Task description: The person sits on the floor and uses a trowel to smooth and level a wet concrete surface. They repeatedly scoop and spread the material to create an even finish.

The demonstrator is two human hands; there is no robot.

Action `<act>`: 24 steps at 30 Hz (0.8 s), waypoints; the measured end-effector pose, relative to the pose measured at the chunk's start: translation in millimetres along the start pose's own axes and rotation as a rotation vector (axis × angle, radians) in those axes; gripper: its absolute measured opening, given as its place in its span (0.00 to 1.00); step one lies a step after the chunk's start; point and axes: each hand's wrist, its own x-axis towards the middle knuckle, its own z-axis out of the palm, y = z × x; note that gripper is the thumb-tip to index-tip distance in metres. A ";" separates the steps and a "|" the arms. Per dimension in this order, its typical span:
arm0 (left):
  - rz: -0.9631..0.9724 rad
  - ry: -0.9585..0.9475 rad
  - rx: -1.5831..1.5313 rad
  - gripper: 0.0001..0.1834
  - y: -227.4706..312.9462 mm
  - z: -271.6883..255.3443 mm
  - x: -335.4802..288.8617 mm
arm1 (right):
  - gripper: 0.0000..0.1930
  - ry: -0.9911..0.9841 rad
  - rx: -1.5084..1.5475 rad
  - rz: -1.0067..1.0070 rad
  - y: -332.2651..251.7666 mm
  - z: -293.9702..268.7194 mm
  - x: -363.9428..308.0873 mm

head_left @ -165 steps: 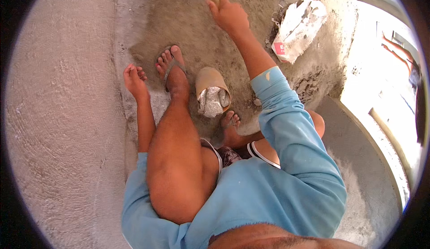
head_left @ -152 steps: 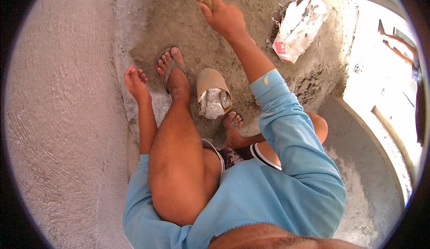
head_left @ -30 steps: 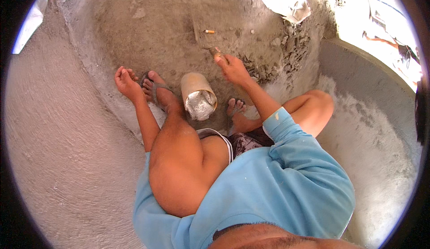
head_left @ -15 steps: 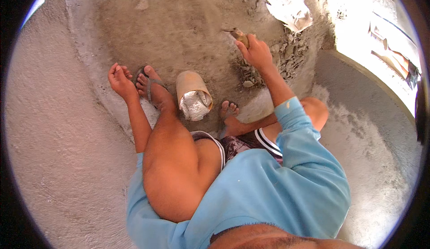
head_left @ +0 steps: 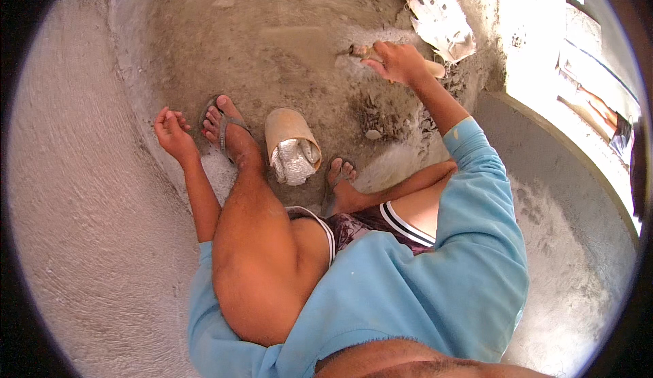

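My right hand [head_left: 401, 61] is closed round a wooden-handled tool [head_left: 435, 70], held low over the dusty floor at the far right of my feet. The pale handle end sticks out behind the hand. A darker neck shows in front of the fingers, and the tool's front end blends into the floor, so its kind is unclear. Out by my left foot, my left hand [head_left: 173, 133] hangs with fingers loosely bent and nothing seen in them. Between my feet a tan cylindrical container [head_left: 289, 127] lies tipped toward me, with crumpled silvery foil [head_left: 294, 160] in its mouth.
A torn white sack [head_left: 442, 21] lies at the far right, near loose rubble [head_left: 381, 116]. A low grey wall [head_left: 544, 140] curves along the right side. To the left rises a rough plastered wall [head_left: 75, 174]. My sandalled feet [head_left: 235, 133] flank the container.
My right hand has moved right and slightly away with the tool, which has turned so its pale handle end shows. My left hand has shifted a little left and its fingers have loosened.
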 end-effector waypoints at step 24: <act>-0.014 -0.004 0.007 0.14 -8.2 -1.8 -8.7 | 0.32 0.041 0.861 0.286 -92.6 -15.2 85.5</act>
